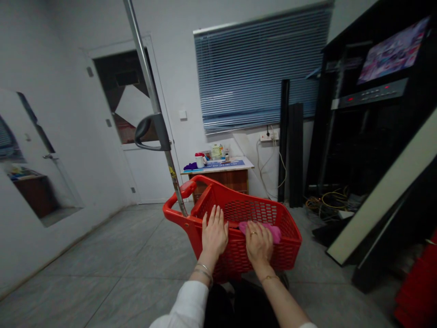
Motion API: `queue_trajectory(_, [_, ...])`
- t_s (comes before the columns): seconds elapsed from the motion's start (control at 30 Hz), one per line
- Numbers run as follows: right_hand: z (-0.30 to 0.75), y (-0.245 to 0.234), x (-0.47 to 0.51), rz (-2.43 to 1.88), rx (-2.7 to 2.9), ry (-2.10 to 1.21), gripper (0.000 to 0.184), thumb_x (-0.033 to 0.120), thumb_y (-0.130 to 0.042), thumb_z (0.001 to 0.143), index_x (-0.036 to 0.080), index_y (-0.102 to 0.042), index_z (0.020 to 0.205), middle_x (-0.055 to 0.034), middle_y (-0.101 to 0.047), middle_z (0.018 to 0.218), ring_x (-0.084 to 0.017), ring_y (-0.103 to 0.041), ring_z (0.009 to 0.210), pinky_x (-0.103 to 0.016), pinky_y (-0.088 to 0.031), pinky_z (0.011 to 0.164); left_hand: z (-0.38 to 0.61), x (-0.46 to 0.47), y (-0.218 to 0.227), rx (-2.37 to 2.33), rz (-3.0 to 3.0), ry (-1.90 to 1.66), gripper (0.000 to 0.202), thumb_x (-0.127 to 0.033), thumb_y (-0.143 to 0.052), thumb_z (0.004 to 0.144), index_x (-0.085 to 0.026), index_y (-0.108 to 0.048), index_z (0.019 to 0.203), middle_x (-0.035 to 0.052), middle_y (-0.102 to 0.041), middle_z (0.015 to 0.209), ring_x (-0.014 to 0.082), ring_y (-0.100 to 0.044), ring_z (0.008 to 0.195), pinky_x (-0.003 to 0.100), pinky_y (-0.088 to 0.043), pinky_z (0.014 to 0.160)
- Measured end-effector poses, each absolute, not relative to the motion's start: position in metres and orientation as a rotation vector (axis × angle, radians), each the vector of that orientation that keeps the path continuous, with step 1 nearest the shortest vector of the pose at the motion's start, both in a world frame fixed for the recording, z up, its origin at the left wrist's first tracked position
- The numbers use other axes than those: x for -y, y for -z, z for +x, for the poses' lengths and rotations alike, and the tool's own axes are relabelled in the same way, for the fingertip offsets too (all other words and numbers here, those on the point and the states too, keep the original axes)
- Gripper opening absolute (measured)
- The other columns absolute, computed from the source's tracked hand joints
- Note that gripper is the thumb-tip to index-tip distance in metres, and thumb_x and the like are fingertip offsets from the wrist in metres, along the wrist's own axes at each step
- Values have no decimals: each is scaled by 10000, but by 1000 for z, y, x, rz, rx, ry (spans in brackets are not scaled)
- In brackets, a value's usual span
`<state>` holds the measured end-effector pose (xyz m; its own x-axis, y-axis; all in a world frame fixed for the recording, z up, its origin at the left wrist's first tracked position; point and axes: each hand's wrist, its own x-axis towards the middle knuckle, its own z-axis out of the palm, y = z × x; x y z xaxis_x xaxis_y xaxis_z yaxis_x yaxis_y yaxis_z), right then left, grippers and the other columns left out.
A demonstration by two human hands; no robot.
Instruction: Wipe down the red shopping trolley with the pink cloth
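Observation:
A red plastic shopping cart (239,193) with lattice sides stands right in front of me. My left hand (215,233) rests against its near rim, fingers stretched out and nothing in them. Farther right along the same rim, my right hand (258,243) is closed over a bunched pink cloth (276,233), pressing it to the edge. Part of the cloth is hidden under my fingers. At the cart's left end, a metal pole (146,75) with a grey loop handle (150,132) rises through the red handle frame.
Behind the cart is a small table (221,169) holding a red-lidded white container (200,160) and a purple cloth (190,166). A white door (146,175) is at the left. On the right stand a black equipment rack (341,132), loose cables (327,200) and a leaning pale panel (378,198).

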<state>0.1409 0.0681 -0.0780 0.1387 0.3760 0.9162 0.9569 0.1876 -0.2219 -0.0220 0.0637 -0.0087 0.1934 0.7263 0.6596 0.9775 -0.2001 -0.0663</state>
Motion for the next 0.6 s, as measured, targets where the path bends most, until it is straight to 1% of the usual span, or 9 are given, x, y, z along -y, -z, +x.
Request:
queue_trajectory(0.1, [118,74,-69,-1301,1509,652,304,274,-451,987,186,-695,1146,-79,-727,1123,-219,-601,1085,-390,-358,1013,-26,-62,8,1581,-1990,669,510,-360,-294,999,-169,-437,1450,60,-357,1560,197,-220,1485,466,-179,1210])
queue_trajectory(0.2, [145,83,-67,-1273,1571,658,312,260,-451,983,194,-679,1185,-65,-720,1151,-211,-606,1086,-379,-364,1016,-30,-60,4,1584,-1999,652,497,-366,-307,997,-195,-462,1436,54,-360,1560,208,-236,1481,461,-191,1206])
queue_trajectory(0.3, [188,93,-65,-1304,1524,706,313,264,-454,977,193,-687,1173,-57,-721,1152,-220,-608,1096,-386,-371,1020,-29,-60,3,1603,-2003,666,495,-356,-317,991,-199,-462,1438,57,-367,1556,216,-247,1477,468,-197,1203])
queue_trajectory(0.37, [195,93,-65,-1346,1432,721,310,267,-454,976,182,-702,1139,-68,-731,1119,-227,-610,1087,-392,-376,1010,-25,-61,3,1609,-2011,682,500,-353,-316,990,-194,-453,1444,59,-375,1552,217,-248,1477,477,-192,1204])
queue_trajectory(0.47, [163,82,-67,-1367,1365,699,308,263,-445,980,161,-720,1076,-87,-742,1065,-228,-614,1050,-397,-376,993,-21,-61,5,1606,-2018,698,503,-352,-312,992,-191,-443,1451,58,-379,1549,216,-244,1478,485,-187,1205])
queue_trajectory(0.6, [114,70,-69,-1312,1476,636,294,268,-456,985,172,-710,1096,-75,-739,1082,-211,-616,1041,-375,-373,988,-25,-61,5,1601,-2005,683,495,-344,-315,991,-198,-456,1443,56,-393,1543,215,-253,1475,479,-202,1200])
